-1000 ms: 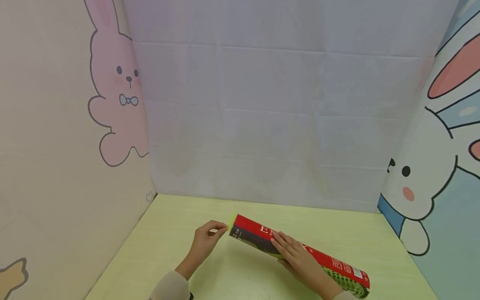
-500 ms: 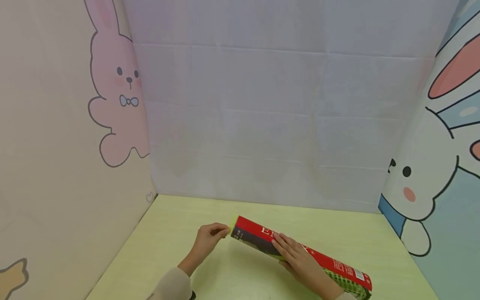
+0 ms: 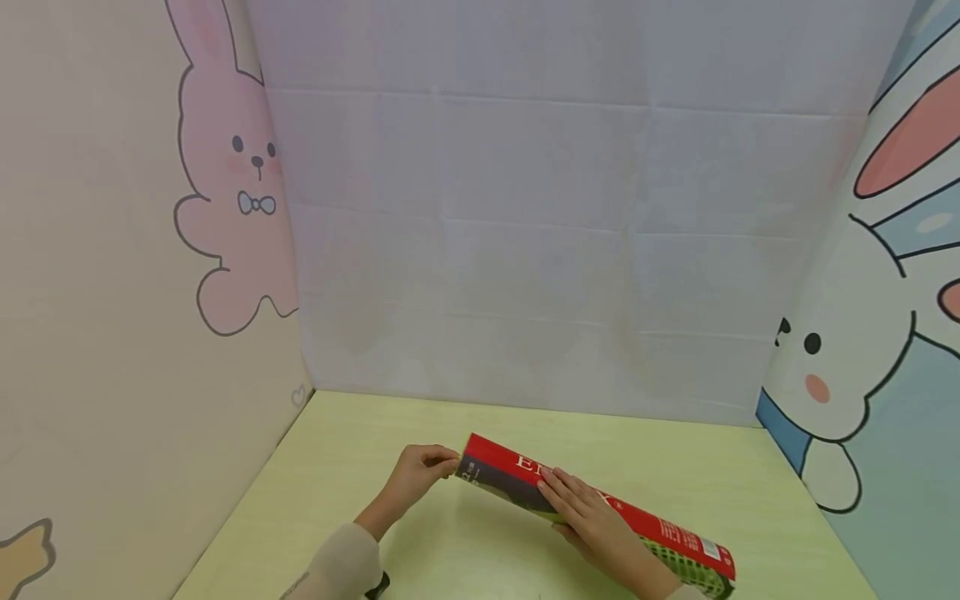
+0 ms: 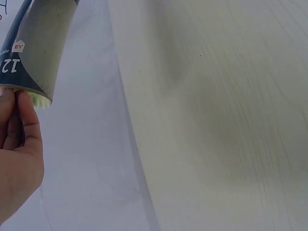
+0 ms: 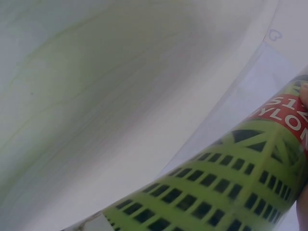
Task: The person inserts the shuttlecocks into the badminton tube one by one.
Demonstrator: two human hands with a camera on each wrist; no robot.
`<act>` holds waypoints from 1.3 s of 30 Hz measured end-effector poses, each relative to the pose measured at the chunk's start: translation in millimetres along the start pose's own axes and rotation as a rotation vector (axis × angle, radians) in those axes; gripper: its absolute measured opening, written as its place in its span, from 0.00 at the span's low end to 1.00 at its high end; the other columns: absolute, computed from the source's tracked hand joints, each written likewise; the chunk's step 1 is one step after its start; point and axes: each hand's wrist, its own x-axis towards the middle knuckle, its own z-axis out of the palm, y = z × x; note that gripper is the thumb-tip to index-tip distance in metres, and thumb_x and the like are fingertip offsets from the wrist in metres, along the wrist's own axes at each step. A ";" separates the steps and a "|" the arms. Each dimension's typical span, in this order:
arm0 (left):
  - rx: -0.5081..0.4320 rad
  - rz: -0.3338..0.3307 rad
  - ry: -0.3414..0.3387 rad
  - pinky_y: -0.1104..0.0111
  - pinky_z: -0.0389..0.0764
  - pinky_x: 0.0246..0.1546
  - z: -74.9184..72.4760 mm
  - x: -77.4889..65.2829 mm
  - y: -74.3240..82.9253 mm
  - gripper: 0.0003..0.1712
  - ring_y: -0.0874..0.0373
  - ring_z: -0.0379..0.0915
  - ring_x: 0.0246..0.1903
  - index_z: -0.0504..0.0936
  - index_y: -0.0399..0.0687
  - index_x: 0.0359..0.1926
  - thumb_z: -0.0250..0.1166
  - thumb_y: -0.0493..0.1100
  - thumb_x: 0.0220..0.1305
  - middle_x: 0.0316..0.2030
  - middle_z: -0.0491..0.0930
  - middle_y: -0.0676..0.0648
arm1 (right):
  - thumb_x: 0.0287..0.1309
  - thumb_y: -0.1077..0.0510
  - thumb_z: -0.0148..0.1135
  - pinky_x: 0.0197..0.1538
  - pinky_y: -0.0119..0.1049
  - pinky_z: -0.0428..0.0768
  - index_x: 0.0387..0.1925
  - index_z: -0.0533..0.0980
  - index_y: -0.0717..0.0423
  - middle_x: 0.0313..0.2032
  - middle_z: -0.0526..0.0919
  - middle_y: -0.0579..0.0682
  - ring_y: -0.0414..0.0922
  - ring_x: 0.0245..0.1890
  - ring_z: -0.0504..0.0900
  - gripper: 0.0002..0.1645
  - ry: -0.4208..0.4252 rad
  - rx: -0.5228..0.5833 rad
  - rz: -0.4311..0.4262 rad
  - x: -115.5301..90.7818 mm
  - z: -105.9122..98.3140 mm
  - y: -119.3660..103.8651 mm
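Observation:
A long shuttlecock tube [image 3: 678, 537], printed red, dark grey and green mesh, slants across the front of the table, its left end raised. My right hand [image 3: 592, 525] grips it around the middle, fingers over the top and thumb at the near side. In the right wrist view, the tube [image 5: 216, 183] shows part of the word nylon. At the left mouth, my left hand [image 3: 420, 479] pinches with thumb and fingers at the opening. The left wrist view shows a ragged yellow-green shuttlecock edge [image 4: 39, 100] just inside the mouth beside my left fingertips; the rest is hidden.
The pale yellow table [image 3: 375, 417] meets a white cloth backdrop [image 3: 465, 250] behind. Side panels carry a pink rabbit [image 3: 232, 192] on the left and a white rabbit [image 3: 847, 350] on the right.
The yellow-green edge that stuck out of the tube's left mouth has slid inward and barely shows now. The tube has shifted slightly left over the last half second; both hands keep their places on it.

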 end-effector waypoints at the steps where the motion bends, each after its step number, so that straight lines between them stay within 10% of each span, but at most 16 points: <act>1: 0.010 0.005 -0.007 0.65 0.80 0.31 0.5 0.6 0.2 0.08 0.61 0.76 0.27 0.87 0.37 0.39 0.67 0.38 0.61 0.31 0.84 0.44 | 0.73 0.40 0.33 0.71 0.28 0.46 0.69 0.63 0.60 0.68 0.66 0.57 0.52 0.66 0.65 0.36 -0.002 0.001 0.002 -0.3 -0.2 -0.4; 10: 0.083 0.059 -0.149 0.70 0.77 0.28 -6.0 1.1 28.8 0.06 0.56 0.74 0.27 0.86 0.31 0.37 0.63 0.28 0.61 0.31 0.84 0.39 | 0.73 0.40 0.33 0.70 0.28 0.46 0.69 0.62 0.59 0.68 0.65 0.56 0.52 0.66 0.65 0.37 -0.015 -0.003 0.019 -2.2 -1.3 -2.8; 20: 0.035 0.144 -0.297 0.64 0.82 0.41 -16.6 8.0 -0.4 0.09 0.57 0.79 0.36 0.85 0.35 0.42 0.60 0.33 0.66 0.38 0.83 0.42 | 0.73 0.39 0.29 0.71 0.28 0.44 0.69 0.63 0.60 0.67 0.66 0.56 0.53 0.66 0.66 0.38 -0.016 -0.011 0.034 -5.6 -2.4 -3.8; 33: -0.059 0.003 -0.063 0.69 0.80 0.46 -24.7 -16.8 -9.5 0.14 0.58 0.80 0.42 0.81 0.34 0.50 0.58 0.38 0.69 0.47 0.80 0.33 | 0.71 0.37 0.26 0.70 0.26 0.41 0.68 0.64 0.59 0.66 0.68 0.56 0.53 0.64 0.67 0.40 -0.006 -0.060 0.148 -16.0 -2.8 5.4; 39: -0.093 -0.092 0.034 0.66 0.80 0.46 -25.7 -26.4 -16.4 0.13 0.52 0.80 0.42 0.81 0.35 0.49 0.59 0.38 0.68 0.46 0.80 0.34 | 0.55 0.51 0.69 0.70 0.25 0.39 0.70 0.62 0.58 0.67 0.67 0.55 0.52 0.65 0.65 0.44 -0.048 -0.058 0.196 -26.3 1.6 16.5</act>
